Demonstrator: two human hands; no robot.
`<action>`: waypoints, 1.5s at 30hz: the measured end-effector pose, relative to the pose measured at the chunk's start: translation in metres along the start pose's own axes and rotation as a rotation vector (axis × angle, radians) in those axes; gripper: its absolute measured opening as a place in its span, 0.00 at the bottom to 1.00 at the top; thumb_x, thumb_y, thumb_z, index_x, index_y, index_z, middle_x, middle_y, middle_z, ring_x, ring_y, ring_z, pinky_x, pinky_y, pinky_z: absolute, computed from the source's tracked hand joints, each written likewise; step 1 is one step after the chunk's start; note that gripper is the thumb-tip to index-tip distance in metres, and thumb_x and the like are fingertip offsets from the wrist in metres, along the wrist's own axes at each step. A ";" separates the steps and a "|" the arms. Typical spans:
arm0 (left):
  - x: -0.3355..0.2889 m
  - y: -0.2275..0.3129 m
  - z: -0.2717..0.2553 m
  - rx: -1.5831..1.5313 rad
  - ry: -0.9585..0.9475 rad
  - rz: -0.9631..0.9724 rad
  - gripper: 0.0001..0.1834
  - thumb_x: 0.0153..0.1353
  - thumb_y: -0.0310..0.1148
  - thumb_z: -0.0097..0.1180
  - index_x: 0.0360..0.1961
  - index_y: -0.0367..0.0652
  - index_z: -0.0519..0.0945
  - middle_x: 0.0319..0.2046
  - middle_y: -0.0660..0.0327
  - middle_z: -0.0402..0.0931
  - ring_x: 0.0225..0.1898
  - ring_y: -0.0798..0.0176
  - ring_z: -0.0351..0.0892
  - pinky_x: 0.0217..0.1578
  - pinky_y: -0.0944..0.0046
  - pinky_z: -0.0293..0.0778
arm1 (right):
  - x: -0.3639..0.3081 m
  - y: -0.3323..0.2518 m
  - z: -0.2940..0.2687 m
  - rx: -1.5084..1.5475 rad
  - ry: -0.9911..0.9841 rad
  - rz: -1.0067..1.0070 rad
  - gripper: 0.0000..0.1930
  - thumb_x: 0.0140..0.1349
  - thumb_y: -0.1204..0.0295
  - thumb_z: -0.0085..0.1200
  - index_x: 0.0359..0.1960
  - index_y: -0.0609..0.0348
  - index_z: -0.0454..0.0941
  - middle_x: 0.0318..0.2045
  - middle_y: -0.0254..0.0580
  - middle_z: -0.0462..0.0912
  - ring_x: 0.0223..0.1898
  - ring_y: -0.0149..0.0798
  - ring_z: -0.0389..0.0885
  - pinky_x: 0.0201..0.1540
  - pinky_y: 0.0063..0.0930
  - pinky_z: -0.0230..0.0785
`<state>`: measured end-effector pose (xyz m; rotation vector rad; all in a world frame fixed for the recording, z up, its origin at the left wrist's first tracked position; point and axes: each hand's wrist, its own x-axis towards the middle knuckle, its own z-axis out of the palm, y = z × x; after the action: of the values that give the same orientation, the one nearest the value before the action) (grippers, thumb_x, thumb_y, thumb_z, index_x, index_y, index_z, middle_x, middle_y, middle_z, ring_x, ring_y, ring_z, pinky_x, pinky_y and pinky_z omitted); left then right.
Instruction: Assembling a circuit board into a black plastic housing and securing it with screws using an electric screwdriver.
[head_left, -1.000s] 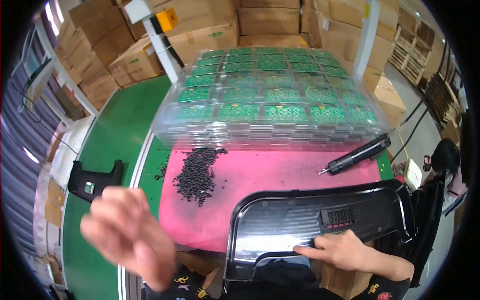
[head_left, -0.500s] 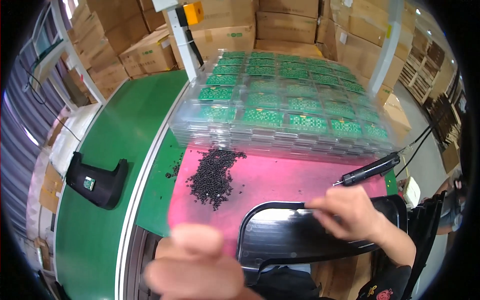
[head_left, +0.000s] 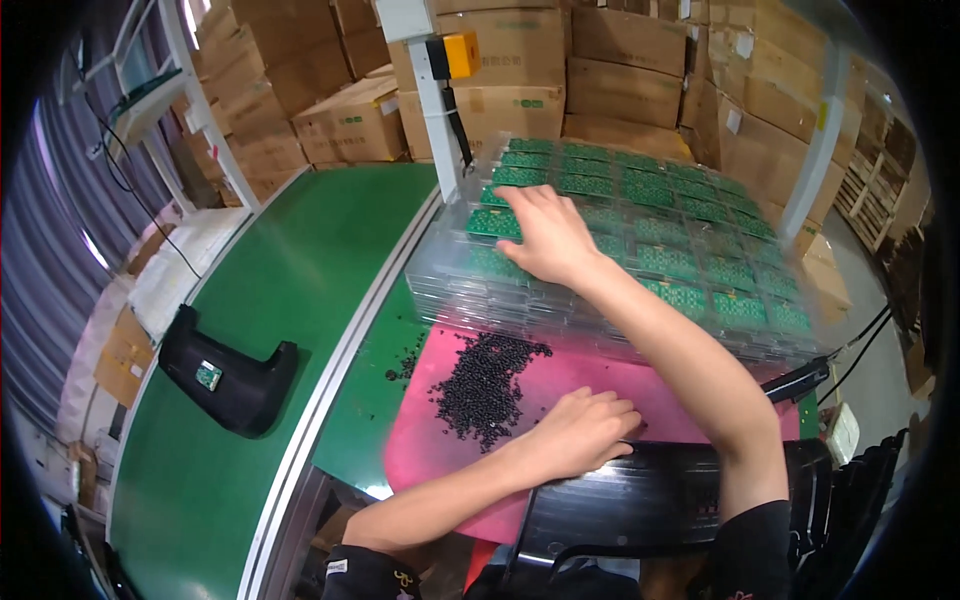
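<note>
My right hand [head_left: 548, 235] reaches over the stacked clear plastic trays [head_left: 450, 285], thumb and fingers apart. It is next to a green circuit board [head_left: 490, 222] in the top tray; whether it touches the board I cannot tell. My left hand [head_left: 585, 432] bends its fingers at the upper rim of a black plastic housing [head_left: 640, 500], which lies near my body. The thumb rests along that rim. Left of this hand, a pile of small black screws [head_left: 485, 385] is spread on the pink mat [head_left: 425, 440].
An electric screwdriver [head_left: 797, 381] lies right of my right forearm, partly hidden by it. On the green conveyor belt [head_left: 300, 235] at left stands another black housing [head_left: 230, 395] with a small circuit board [head_left: 208, 375]. Cardboard boxes [head_left: 625, 90] are stacked behind the trays. A metal post [head_left: 432, 110] rises beside the belt.
My right hand has left the housing and moved forward and left over the trays. My left hand, raised and blurred close up before, is now at the housing's rim. The view has shifted.
</note>
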<state>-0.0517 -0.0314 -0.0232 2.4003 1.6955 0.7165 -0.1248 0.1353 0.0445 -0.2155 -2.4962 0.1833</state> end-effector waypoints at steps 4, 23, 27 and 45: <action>0.002 -0.003 0.002 -0.042 0.027 -0.033 0.14 0.57 0.37 0.62 0.39 0.39 0.79 0.40 0.55 0.77 0.45 0.51 0.78 0.43 0.52 0.72 | 0.021 0.000 0.032 -0.043 -0.045 0.060 0.37 0.55 0.66 0.63 0.67 0.56 0.62 0.49 0.51 0.79 0.57 0.54 0.72 0.64 0.48 0.59; 0.011 0.033 -0.045 -0.885 0.384 -0.131 0.40 0.46 0.21 0.74 0.63 0.35 0.71 0.50 0.55 0.78 0.49 0.66 0.79 0.45 0.68 0.79 | -0.214 -0.043 -0.186 1.168 0.218 0.379 0.39 0.55 0.81 0.63 0.68 0.59 0.56 0.56 0.47 0.71 0.58 0.37 0.74 0.60 0.31 0.71; 0.026 0.054 -0.043 -0.865 0.234 -0.164 0.36 0.48 0.21 0.73 0.61 0.36 0.74 0.46 0.57 0.79 0.44 0.68 0.79 0.39 0.70 0.81 | -0.264 -0.040 -0.197 0.997 0.298 0.394 0.37 0.61 0.79 0.62 0.69 0.67 0.53 0.61 0.54 0.70 0.62 0.40 0.72 0.64 0.33 0.65; 0.048 0.069 0.022 -0.271 -0.476 -0.238 0.30 0.54 0.40 0.69 0.51 0.40 0.67 0.22 0.60 0.75 0.23 0.54 0.79 0.25 0.55 0.71 | -0.378 0.012 -0.195 0.371 -0.273 0.503 0.31 0.47 0.71 0.71 0.55 0.60 0.73 0.57 0.47 0.72 0.61 0.54 0.66 0.64 0.43 0.60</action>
<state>0.0296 -0.0092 -0.0033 1.9426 1.5301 0.2837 0.2934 0.0885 -0.0192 -0.6964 -2.5644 0.9254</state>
